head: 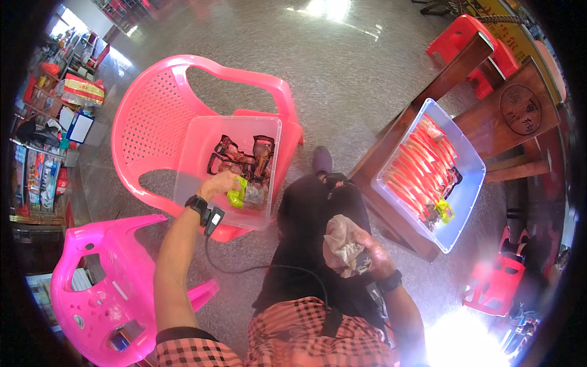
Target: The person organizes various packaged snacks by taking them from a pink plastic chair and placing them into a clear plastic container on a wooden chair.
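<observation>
My left hand reaches into a translucent plastic bin and grips the edge of a yellow-green and clear packet. Beside it in the bin lie several black-edged food packets with reddish-brown contents. Over my lap, my right hand is closed around a crumpled beige cloth. To the right, a second plastic bin holds a row of red and clear packets. Another yellow-green packet lies at that bin's near end.
The left bin rests on a pink plastic armchair. A magenta chair stands near my left elbow. The right bin sits on a wooden chair. Red stools stand farther right. A black cable runs from my left wrist across my lap.
</observation>
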Motion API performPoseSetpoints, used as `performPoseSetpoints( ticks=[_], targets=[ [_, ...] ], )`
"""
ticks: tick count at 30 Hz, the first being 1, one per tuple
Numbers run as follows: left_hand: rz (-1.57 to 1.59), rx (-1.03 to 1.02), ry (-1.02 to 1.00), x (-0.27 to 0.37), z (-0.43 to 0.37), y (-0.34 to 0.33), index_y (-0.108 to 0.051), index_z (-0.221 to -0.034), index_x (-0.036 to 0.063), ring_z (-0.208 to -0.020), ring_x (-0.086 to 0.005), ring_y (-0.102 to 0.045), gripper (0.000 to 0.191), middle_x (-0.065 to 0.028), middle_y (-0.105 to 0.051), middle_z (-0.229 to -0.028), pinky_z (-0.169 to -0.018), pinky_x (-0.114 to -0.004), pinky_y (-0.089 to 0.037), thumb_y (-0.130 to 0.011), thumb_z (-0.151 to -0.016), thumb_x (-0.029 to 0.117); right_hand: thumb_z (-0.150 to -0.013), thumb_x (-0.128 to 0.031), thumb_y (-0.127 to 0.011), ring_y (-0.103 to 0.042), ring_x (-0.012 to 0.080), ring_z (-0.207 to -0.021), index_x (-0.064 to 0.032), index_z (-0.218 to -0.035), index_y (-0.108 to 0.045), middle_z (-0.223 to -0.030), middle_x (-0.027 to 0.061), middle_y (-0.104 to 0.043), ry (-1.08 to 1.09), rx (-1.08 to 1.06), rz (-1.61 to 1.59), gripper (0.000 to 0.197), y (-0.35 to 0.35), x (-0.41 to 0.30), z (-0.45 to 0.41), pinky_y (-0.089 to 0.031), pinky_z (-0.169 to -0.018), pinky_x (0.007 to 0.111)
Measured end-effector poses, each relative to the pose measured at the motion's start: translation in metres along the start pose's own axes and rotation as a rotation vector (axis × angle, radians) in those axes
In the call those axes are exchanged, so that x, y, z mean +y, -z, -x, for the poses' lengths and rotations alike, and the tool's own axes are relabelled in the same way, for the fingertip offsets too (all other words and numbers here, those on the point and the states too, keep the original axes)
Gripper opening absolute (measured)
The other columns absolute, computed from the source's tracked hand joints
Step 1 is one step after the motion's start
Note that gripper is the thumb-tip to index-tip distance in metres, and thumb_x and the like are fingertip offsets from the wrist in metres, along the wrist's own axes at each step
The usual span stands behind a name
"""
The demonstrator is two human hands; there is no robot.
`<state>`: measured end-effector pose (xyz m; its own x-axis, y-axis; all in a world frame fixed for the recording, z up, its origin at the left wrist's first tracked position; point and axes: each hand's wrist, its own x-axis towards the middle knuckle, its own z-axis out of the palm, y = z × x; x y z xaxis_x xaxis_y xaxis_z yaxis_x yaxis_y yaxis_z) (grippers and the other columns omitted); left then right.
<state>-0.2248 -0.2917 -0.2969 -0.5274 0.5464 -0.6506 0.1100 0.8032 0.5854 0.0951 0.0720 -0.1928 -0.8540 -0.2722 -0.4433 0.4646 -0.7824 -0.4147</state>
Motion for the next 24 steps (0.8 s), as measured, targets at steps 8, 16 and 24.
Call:
performPoseSetpoints(
  ticks=[8, 16, 24],
  targets=[
    [-0.4, 0.103, 0.11, -0.013, -0.025, -0.032, -0.069, -0.101, 0.0005, -0.095, -0.0385, -0.069, 0.029, -0.0236, -0.071, -0.101, -0.079, -0.047, -0.054, -0.059, -0.079, 0.016, -0.085, -0.047, -0.075, -0.062, 0.0192, -0.106, -0.0009, -0.143, -0.04, -0.126, 0.0108, -0.058, -0.056, -0.273, -0.077, 0.082, -0.001, -0.005, -0.014, -0.053, -0.092, 0.034],
    [-0.253, 0.289, 0.071, -0.033, -0.024, -0.044, -0.064, -0.115, -0.0029, -0.094, -0.0363, -0.07, 0.041, -0.025, -0.07, -0.101, -0.078, -0.044, -0.055, -0.064, -0.078, 0.015, -0.086, -0.048, -0.074, -0.06, 0.0189, -0.11, -0.0006, -0.146, -0.038, -0.128, 0.011, -0.058, -0.005, -0.056, 0.065, 0.085, -0.01, -0.008, -0.005, -0.052, -0.095, 0.034],
    [-0.345, 0.016, 0.137, -0.005, -0.012, -0.031, -0.066, -0.119, -0.0025, -0.1, -0.0383, -0.069, 0.052, -0.0238, -0.07, -0.109, -0.084, -0.043, -0.055, -0.071, -0.075, 0.025, -0.092, -0.043, -0.068, -0.06, 0.019, -0.114, -0.001, -0.15, -0.035, -0.133, 0.0103, -0.057, 0.003, -0.028, 0.094, 0.079, 0.006, -0.002, -0.004, -0.05, -0.099, 0.035]
  ],
)
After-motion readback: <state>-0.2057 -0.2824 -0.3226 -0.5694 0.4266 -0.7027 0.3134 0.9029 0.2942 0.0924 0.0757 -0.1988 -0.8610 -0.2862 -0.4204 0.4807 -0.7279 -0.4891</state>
